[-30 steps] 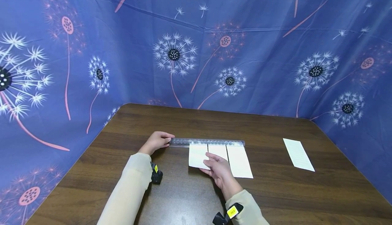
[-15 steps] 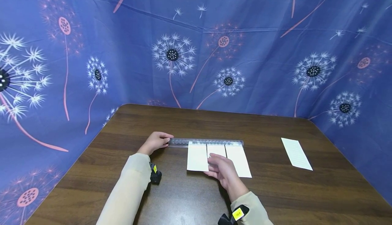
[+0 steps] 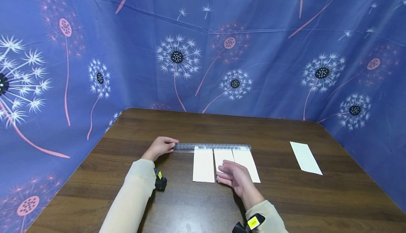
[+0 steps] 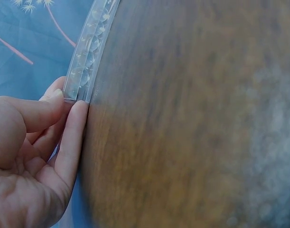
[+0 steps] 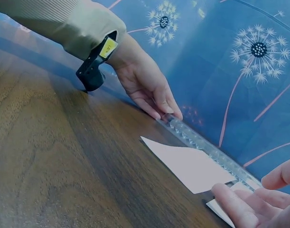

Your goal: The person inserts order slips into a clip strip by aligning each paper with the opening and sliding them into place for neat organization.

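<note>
A clear plastic ruler-like strip (image 3: pixel 212 147) with a row of round shapes along it lies across the table. My left hand (image 3: pixel 161 147) pinches its left end between thumb and fingers, which shows closely in the left wrist view. Three white paper slips, the left one (image 3: pixel 203 165), the middle one (image 3: pixel 222 154) and the right one (image 3: pixel 249 162), sit side by side with their top edges at the strip. My right hand (image 3: pixel 236 178) hovers over the middle and right slips, fingers loosely bent and holding nothing. It hides the lower part of the middle slip.
A fourth pale slip (image 3: pixel 306 158) lies apart on the right of the brown wooden table (image 3: pixel 285 204). Behind the table hangs a blue cloth (image 3: pixel 139 56) printed with dandelions. Each wrist wears a black camera mount (image 3: pixel 160 181).
My right hand has let go of the left slip and drawn away to the right. That slip's lower end has come down toward the table. The left hand stays on the strip.
</note>
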Tool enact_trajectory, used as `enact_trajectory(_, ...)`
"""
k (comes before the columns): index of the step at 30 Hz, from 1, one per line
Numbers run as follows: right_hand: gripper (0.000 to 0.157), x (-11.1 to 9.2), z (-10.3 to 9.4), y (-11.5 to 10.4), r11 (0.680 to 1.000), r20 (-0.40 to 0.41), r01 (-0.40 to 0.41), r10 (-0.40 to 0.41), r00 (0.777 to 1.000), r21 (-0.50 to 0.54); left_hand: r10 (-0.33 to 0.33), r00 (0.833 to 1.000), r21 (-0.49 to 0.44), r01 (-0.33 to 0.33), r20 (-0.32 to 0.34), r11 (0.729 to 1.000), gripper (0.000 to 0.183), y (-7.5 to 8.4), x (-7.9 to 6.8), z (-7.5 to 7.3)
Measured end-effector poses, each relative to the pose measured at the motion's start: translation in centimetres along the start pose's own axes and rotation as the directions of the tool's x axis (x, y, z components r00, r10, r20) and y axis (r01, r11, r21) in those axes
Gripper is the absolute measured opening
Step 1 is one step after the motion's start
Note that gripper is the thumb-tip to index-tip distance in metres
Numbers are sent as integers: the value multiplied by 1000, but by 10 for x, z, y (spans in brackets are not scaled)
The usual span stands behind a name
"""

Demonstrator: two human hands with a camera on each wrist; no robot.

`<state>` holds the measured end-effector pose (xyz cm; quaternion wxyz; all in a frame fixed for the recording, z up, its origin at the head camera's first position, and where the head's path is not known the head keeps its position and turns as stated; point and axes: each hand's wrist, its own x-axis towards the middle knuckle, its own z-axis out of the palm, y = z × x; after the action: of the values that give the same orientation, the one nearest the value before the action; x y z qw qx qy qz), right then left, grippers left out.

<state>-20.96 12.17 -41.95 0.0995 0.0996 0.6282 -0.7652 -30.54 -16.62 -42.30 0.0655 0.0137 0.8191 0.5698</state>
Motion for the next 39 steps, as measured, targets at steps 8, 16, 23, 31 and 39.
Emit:
enact_trajectory(8,42,-2,-7,-3,999,9,18,-19,1000,27,-11,1000,-7,11,-3,1000,23,0,-1,0)
enact_trajectory(16,40,-1,-15,-2,1000,-19,7,-6,1000,31,-9,1000,-16,10,5,1000,24,2,-2,0)
enact_trajectory(23,39,-2,-13,-2,999,-26,7,-6,1000,38,3,1000,-12,-3,9,1000,24,1,-2,-1)
enact_trajectory(31,39,-2,-13,-2,999,-21,9,-8,1000,51,2,1000,-5,-2,4,1000,24,2,-3,0)
enact_trajectory(39,41,1,-18,-3,996,-19,22,-21,1000,83,-12,1000,-1,12,-5,1000,24,3,-4,1)
